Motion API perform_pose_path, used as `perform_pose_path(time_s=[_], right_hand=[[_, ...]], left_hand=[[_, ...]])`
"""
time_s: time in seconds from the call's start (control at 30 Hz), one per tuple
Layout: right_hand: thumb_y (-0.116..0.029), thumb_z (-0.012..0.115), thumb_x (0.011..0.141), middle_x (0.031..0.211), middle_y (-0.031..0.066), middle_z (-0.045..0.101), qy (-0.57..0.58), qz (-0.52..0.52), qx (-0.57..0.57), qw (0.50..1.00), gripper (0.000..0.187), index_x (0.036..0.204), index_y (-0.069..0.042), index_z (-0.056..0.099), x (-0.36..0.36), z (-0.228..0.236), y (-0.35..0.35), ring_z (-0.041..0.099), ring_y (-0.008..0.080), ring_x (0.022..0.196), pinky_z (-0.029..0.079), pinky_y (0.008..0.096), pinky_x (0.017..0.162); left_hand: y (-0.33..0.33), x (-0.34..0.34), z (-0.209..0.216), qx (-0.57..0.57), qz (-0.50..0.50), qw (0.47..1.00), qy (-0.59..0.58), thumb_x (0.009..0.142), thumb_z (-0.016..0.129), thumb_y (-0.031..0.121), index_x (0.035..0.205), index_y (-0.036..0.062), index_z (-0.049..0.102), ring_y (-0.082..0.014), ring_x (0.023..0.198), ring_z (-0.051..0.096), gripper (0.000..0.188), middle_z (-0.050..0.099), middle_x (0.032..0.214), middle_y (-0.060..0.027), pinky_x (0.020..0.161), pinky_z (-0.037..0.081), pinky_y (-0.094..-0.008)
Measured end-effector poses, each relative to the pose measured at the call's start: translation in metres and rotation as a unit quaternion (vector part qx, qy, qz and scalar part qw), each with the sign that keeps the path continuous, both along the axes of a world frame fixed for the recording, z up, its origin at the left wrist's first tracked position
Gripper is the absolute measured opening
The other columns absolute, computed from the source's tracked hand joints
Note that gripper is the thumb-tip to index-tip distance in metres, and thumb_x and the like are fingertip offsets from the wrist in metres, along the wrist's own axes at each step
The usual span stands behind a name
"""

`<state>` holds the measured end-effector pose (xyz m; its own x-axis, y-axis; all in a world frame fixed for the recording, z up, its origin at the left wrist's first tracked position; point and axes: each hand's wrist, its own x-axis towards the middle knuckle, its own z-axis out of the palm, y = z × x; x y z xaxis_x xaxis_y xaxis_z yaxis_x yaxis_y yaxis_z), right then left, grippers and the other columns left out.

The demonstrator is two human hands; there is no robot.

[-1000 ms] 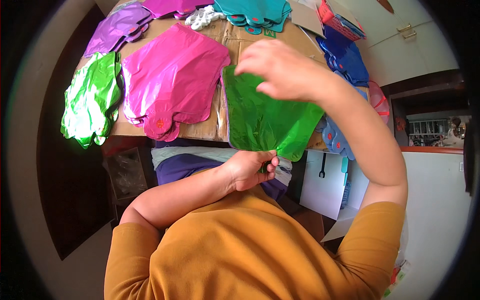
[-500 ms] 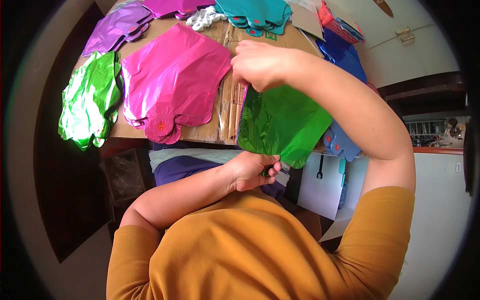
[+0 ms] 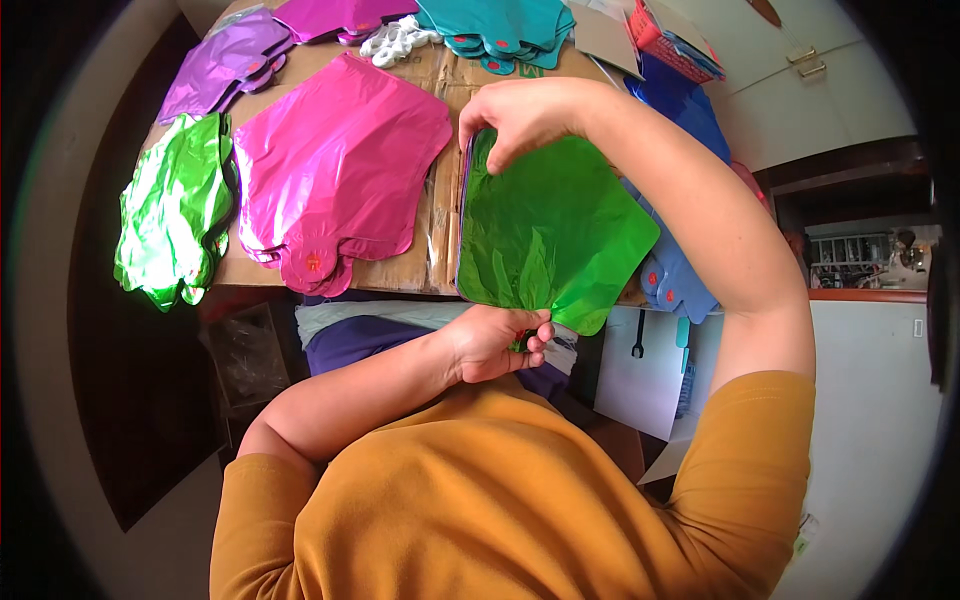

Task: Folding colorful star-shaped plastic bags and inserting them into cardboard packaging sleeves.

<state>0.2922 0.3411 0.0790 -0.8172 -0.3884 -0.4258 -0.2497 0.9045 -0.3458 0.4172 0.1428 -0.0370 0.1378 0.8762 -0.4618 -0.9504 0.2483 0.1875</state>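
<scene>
My left hand (image 3: 492, 343) is closed, pinching the gathered lower end of a flat green foil balloon (image 3: 550, 230) at the table's front edge. The foil creases upward from the pinch, and a purple edge shows along its left side. Above its upper left corner my right hand (image 3: 520, 115) curves with thumb and fingers apart; the fingertips are partly hidden beside the foil's edge. To the left lies a stack of pink foil balloons (image 3: 335, 170), with a shiny light green stack (image 3: 175, 205) farther left.
Purple (image 3: 225, 60), magenta (image 3: 345, 15) and teal (image 3: 495, 28) foil stacks lie along the back of the cardboard-covered table (image 3: 432, 225). White strips (image 3: 400, 42) lie between them. Blue foil (image 3: 675, 280) is under my right forearm. A red basket (image 3: 672, 42) stands at the back right.
My right hand has opened, its thumb moving away from the fingers at the foil's upper corner. More of the green foil shows, spread slightly leftward. My left hand keeps its pinch.
</scene>
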Motion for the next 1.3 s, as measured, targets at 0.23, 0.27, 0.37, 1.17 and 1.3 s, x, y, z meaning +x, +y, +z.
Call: perform_pose_path(time_s=[0.23,0.27,0.37,1.17,1.3], right_hand=[[-0.013,0.076,0.067,0.098,0.0161,0.067,-0.074,0.027,0.126,0.989,0.041,0.105,-0.002,0.065,-0.018,-0.003,-0.027,0.063,0.0305,0.094,0.050,0.0384,0.080],[-0.012,0.076,0.067,0.097,0.0162,0.067,-0.061,0.030,0.088,0.994,0.040,0.104,-0.002,0.065,-0.019,-0.011,-0.024,0.063,0.0307,0.093,0.050,0.0388,0.080],[-0.009,0.073,0.068,0.093,0.0159,0.067,-0.035,0.032,0.039,0.998,0.035,0.101,-0.001,0.065,-0.015,-0.018,-0.018,0.063,0.0308,0.090,0.050,0.0395,0.078],[-0.009,0.070,0.073,0.085,0.0050,0.067,0.275,0.203,-0.007,0.940,0.008,0.080,-0.007,0.066,0.028,-0.009,0.005,0.064,0.0240,0.087,0.047,0.0385,0.083],[-0.006,0.072,0.071,0.095,0.0055,0.069,0.340,0.191,-0.071,0.918,0.015,0.085,-0.007,0.067,0.064,-0.031,0.027,0.065,0.0223,0.093,0.047,0.0403,0.088]], left_hand=[[-0.001,0.000,0.002,-0.019,0.003,1.000,0.012,0.098,0.053,0.012,0.093,0.0059,0.053,-0.0120,0.069,0.045,0.008,0.053,0.081,-0.0025,0.071,0.046,-0.0312],[-0.002,-0.001,0.003,-0.022,0.005,1.000,0.016,0.098,0.053,0.012,0.093,0.0059,0.053,-0.0121,0.069,0.045,0.008,0.053,0.081,-0.0026,0.071,0.046,-0.0313],[-0.002,-0.002,0.004,-0.019,0.003,1.000,0.014,0.098,0.054,0.011,0.093,0.0058,0.052,-0.0123,0.069,0.045,0.007,0.053,0.081,-0.0028,0.071,0.046,-0.0314],[-0.014,-0.007,-0.006,0.040,0.067,0.985,-0.151,0.101,0.045,0.013,0.087,0.0087,0.047,-0.0096,0.064,0.040,0.015,0.048,0.075,0.0019,0.070,0.042,-0.0295],[-0.017,-0.007,-0.009,0.040,0.072,0.979,-0.185,0.101,0.045,0.014,0.087,0.0095,0.048,-0.0091,0.064,0.040,0.015,0.048,0.075,0.0025,0.069,0.041,-0.0288]])
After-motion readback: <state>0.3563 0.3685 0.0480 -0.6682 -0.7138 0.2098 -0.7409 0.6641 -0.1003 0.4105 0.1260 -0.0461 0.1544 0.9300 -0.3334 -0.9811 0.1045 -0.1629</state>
